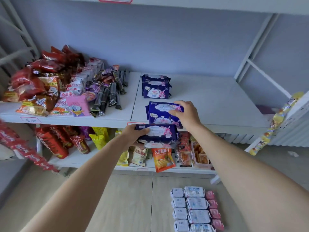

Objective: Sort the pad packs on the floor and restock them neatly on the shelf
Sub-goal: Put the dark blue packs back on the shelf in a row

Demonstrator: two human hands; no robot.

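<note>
While the right hand grips a navy pad pack at the shelf front edge, left hand holds another pack just below; square each against the rear stack.

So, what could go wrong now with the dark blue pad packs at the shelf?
1. The dark blue pad packs under the right hand sit near the white shelf's front edge; a nudge might tip them off.
2. The left hand holds more dark blue packs in front of the edge; the lower one could slip out.
</note>
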